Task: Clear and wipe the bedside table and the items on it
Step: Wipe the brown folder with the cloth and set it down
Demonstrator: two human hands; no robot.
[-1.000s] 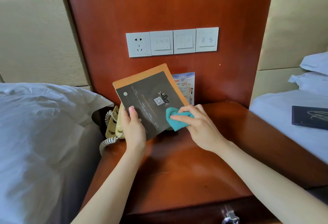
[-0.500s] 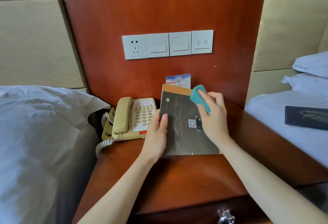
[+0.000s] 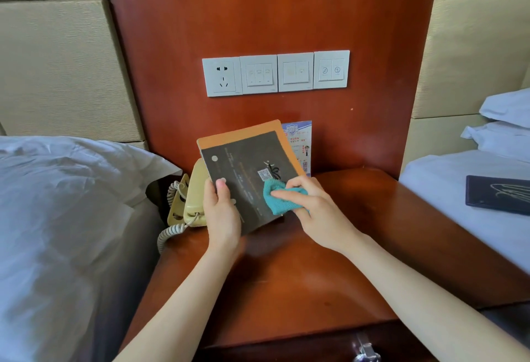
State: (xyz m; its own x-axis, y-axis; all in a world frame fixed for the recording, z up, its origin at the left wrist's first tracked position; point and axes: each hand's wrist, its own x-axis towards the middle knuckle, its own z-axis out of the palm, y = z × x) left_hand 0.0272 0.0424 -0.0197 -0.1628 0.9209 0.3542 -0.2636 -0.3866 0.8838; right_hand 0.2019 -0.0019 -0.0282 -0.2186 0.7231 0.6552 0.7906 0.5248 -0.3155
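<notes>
Two hands work the dark folder point(image 3: 246, 178), held tilted above the bench point(image 3: 315, 270) at frame centre: left hand point(image 3: 222, 215) pinches its lower left edge, right hand point(image 3: 312, 206) presses a teal cloth point(image 3: 276, 198) on the cover. Best to brace firmly and wipe along its long axis, which points to the upper left.

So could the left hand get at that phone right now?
Probably not at once: the left hand is gripping the dark booklet, which is tilted up over the phone and covers most of it.
</notes>
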